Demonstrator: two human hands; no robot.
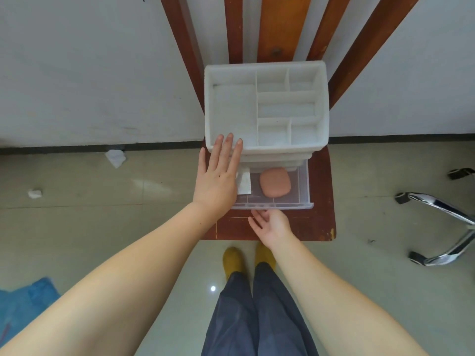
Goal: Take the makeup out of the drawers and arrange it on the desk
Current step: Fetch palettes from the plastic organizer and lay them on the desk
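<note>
A white plastic organizer (267, 73) with divided top compartments stands on a red-brown wooden chair seat (321, 222). Its clear bottom drawer (303, 186) is pulled out toward me. Inside lie a pink rounded compact (275, 182) and a small white sachet (243, 183). My left hand (218, 176) is stretched flat, fingers straight, resting on the organizer's front left corner. My right hand (270, 226) sits just below the drawer's front edge, palm up with fingers loosely curled, holding nothing.
The chair back's wooden slats (280, 27) rise against a white wall. Crumpled tissues (115, 158) lie on the tiled floor to the left, a blue cloth (25, 301) at lower left. A chrome office-chair base (442, 227) stands to the right. My yellow shoes (232, 260) are near the seat.
</note>
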